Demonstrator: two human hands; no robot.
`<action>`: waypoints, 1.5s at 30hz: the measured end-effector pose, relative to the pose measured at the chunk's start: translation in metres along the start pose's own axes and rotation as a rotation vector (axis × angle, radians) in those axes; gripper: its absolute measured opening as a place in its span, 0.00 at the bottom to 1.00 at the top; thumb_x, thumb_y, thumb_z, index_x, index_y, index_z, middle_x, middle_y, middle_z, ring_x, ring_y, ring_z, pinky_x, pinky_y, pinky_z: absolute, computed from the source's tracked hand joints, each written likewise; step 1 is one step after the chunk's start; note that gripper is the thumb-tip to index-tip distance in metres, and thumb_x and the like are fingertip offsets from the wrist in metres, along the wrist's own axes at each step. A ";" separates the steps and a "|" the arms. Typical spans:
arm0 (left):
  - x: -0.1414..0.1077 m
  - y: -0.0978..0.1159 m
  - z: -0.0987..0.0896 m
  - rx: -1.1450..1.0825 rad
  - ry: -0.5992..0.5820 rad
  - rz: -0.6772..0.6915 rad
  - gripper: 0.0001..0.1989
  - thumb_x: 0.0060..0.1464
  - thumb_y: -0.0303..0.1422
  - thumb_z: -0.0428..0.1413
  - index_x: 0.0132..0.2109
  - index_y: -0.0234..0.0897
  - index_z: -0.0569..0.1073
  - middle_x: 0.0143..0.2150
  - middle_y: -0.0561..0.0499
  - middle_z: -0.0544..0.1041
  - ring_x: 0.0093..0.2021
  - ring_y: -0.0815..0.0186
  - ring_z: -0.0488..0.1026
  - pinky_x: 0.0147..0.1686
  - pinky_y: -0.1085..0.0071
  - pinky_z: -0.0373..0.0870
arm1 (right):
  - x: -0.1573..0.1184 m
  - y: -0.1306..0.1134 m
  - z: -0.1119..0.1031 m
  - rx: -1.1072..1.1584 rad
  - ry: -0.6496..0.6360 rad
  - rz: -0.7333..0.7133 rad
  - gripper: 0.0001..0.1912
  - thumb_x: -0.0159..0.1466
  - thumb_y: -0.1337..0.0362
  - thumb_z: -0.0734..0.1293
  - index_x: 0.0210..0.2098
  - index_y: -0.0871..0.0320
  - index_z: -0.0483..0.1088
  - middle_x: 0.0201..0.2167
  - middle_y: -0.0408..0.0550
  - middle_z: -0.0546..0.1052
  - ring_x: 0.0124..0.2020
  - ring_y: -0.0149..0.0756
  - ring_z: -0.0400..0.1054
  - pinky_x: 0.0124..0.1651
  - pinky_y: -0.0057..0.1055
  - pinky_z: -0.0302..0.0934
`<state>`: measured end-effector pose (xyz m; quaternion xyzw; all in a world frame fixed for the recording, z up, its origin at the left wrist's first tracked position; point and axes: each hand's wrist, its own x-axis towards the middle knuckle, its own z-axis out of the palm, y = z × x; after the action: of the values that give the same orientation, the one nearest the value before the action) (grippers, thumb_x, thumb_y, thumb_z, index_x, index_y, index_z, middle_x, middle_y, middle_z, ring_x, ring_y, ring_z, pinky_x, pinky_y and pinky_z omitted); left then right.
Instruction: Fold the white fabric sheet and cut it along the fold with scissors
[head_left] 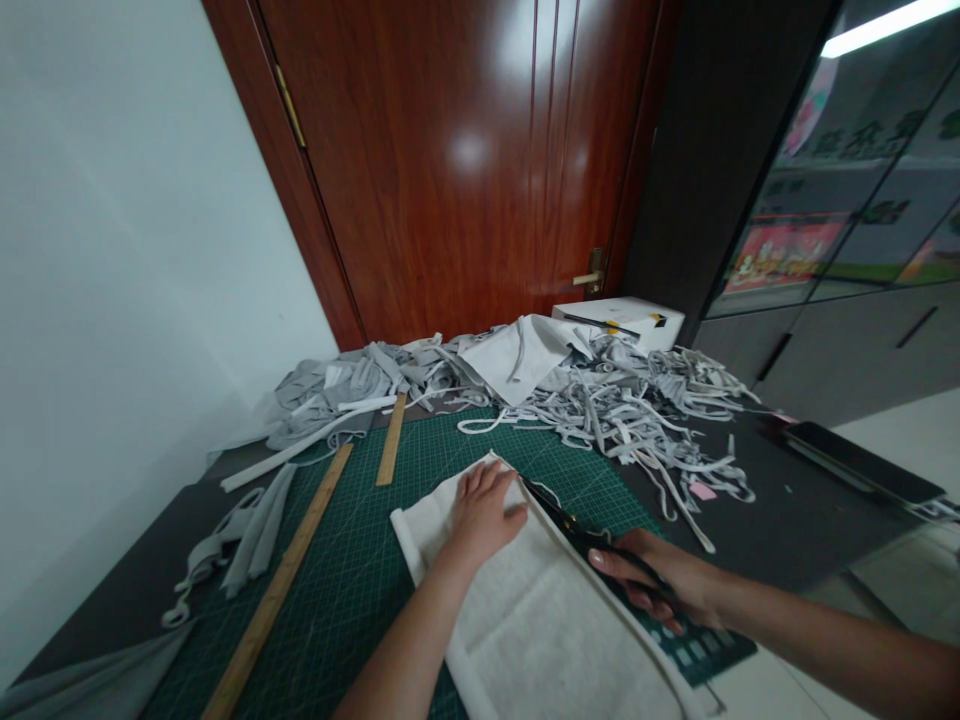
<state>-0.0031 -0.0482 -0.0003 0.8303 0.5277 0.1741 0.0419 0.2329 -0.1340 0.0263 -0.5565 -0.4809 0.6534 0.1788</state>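
A piece of off-white fabric point(555, 620) lies on the green cutting mat point(337, 590), its long edges rolled or folded over. My left hand point(484, 510) rests flat on the fabric near its far end, fingers stretched out. In my right hand point(660, 580) are black scissors point(574, 530), with my fingers wrapped through the handles. The blades point away and to the left, along the fabric's right edge near its far corner. A thin strip curls beside the blades. Whether the blades are fully closed is hard to see.
Heaps of grey and white fabric strips point(622, 400) cover the table's back. A long wooden ruler point(281, 590) and a shorter ruler point(391, 440) lie on the left. A white box point(637, 318) stands behind, and a dark flat device point(862, 460) lies at the right edge.
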 end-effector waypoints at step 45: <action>0.001 0.003 -0.002 0.021 -0.027 -0.037 0.27 0.55 0.40 0.52 0.61 0.44 0.63 0.65 0.53 0.61 0.65 0.57 0.52 0.64 0.58 0.45 | 0.002 -0.008 -0.002 -0.125 0.001 -0.034 0.30 0.49 0.35 0.66 0.20 0.56 0.56 0.10 0.32 0.58 0.08 0.20 0.47 0.07 0.19 0.46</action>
<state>-0.0004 -0.0488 0.0030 0.8232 0.5441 0.1564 0.0436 0.2321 -0.1276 0.0315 -0.5586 -0.5301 0.6188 0.1549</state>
